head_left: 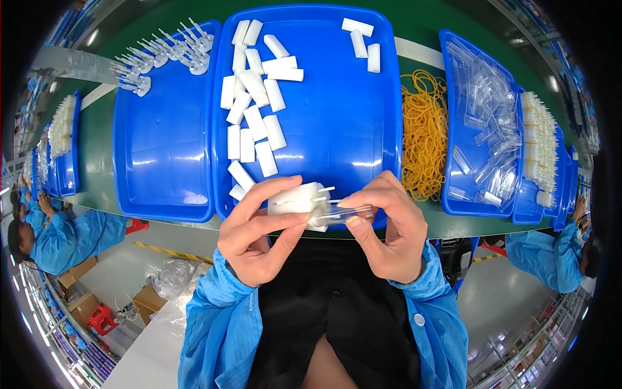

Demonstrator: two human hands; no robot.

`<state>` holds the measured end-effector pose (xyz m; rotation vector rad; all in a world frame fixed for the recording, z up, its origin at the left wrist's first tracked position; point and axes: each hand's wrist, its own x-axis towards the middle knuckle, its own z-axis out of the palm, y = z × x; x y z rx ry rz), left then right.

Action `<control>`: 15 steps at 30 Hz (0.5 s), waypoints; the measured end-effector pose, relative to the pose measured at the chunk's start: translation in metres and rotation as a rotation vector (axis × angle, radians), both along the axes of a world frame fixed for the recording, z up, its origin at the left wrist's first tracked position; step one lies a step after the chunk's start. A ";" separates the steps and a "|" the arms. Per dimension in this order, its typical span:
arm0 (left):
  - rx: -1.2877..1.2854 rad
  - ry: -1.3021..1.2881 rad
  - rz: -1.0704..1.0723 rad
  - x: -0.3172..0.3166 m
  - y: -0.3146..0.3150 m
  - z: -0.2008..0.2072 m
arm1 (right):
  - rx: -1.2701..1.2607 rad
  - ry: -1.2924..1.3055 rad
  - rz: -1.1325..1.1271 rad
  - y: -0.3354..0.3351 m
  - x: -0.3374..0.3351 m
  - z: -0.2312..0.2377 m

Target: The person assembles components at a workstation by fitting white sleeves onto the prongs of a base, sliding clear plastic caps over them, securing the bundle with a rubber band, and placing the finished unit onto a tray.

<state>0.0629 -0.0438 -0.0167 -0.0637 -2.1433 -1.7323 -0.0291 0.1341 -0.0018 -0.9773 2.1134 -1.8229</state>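
Grey flooring (492, 298) surrounds a green desk (97, 146) that crosses my whole field of view. One co-worker in a blue smock (81, 236) is positioned at the far left; another blue sleeve (541, 259) is visible at the far right.

Three large blue trays are arranged on the desk before me. Centre tray (337, 117): white cylinders (255, 123) lie mainly along its left side, with three in the upper right corner. Left tray (162, 142): white pronged parts (199, 63) stand along its far edge. Right tray (464, 188): transparent tubes (483, 84) lie piled at varied angles. A heap of yellow-orange bands (424, 136) sits between the centre and right trays.

Both hands meet at the near edge of the centre tray. Left hand (256, 246): fingers closed around a white piece (291, 200), its thin prongs (324, 189) pointing right. Right hand (398, 227): thumb and forefinger pinch one end of a clear tube (340, 217); its opposite end lies beside my left fingertips. Whether tube and piece touch, I cannot tell.
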 end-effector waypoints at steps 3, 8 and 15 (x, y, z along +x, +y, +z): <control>-0.030 0.000 0.028 0.001 0.001 0.006 | 0.056 -0.070 0.066 0.003 0.001 -0.001; -0.110 0.015 0.046 -0.002 0.004 0.012 | -0.132 -0.201 -0.043 -0.002 0.009 -0.008; -0.090 -0.014 0.073 -0.002 0.006 0.010 | -0.026 0.042 0.018 0.000 0.000 -0.003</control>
